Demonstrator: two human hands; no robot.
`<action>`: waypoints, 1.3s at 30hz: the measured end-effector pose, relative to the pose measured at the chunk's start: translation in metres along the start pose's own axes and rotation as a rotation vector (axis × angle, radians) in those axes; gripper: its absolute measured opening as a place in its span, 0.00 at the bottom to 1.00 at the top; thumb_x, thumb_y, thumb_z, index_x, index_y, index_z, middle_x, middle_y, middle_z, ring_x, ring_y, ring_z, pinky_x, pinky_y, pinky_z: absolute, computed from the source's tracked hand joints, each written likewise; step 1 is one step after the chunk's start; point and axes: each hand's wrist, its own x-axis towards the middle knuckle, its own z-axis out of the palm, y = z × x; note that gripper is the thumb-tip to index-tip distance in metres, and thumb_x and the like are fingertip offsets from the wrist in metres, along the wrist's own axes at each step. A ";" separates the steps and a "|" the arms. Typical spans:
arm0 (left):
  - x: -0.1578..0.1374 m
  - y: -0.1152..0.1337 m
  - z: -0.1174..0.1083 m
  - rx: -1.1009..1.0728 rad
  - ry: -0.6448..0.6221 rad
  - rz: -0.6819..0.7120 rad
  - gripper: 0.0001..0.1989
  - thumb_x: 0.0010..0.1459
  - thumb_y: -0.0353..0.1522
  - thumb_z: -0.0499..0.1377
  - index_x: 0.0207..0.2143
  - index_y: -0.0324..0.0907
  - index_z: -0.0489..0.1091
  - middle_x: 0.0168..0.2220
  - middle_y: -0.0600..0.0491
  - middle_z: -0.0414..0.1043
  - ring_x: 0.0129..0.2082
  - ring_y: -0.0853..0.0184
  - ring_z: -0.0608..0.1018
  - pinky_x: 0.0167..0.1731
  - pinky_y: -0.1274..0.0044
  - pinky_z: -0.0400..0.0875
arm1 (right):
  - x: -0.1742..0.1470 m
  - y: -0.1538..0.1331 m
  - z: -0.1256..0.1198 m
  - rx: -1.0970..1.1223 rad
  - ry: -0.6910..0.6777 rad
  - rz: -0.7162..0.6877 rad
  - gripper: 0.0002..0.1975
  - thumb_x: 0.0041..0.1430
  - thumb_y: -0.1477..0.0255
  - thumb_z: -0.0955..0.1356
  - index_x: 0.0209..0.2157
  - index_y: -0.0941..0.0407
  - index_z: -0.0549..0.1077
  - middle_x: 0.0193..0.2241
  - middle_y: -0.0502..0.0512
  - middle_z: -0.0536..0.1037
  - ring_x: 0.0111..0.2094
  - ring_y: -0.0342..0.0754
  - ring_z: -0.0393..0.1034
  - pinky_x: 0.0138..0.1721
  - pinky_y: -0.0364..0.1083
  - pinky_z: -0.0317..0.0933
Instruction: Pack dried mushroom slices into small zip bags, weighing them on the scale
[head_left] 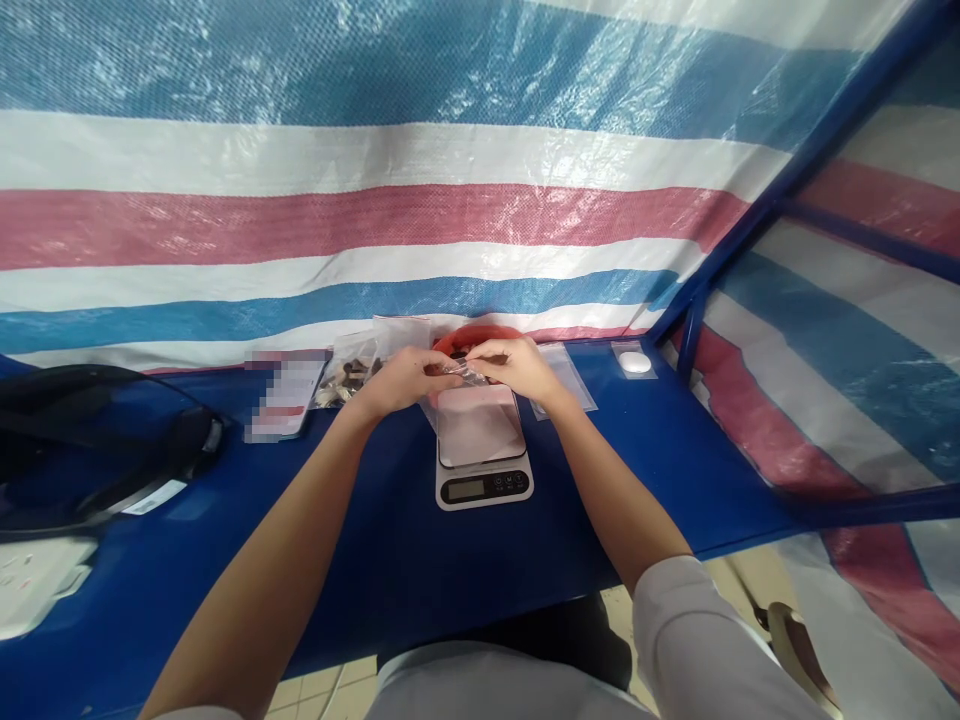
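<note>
Above the far edge of a white kitchen scale (481, 440), both of my hands pinch a clear plastic bag (466, 374). My left hand (405, 380) grips its left side with thumb and fingers. On the right side, my right hand (517, 366) has its fingertips closed on the plastic. The bag hangs over the back of the scale's platform; its contents, if any, I cannot make out. Behind my hands stands a red-orange bowl or basket (491, 332), partly hidden, with dark pieces in it. Clear bags of brown and pale dried pieces (349, 372) lie beside my left hand.
Flat clear bags (570, 382) lie right of my right hand. Farther right is a small bag with a white round object (636, 362). A phone (294, 395), a black strapped device (191, 450) and a white power strip (41, 580) occupy the left. Striped sheeting (375, 220) rises behind the blue table (637, 480).
</note>
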 end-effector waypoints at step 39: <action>0.016 -0.016 0.030 -0.536 0.186 -0.295 0.19 0.49 0.46 0.68 0.22 0.38 0.77 0.22 0.46 0.77 0.17 0.68 0.74 0.18 0.77 0.67 | 0.006 -0.009 -0.028 -0.159 -0.244 -0.097 0.08 0.61 0.69 0.70 0.33 0.54 0.83 0.29 0.49 0.82 0.29 0.43 0.70 0.35 0.43 0.59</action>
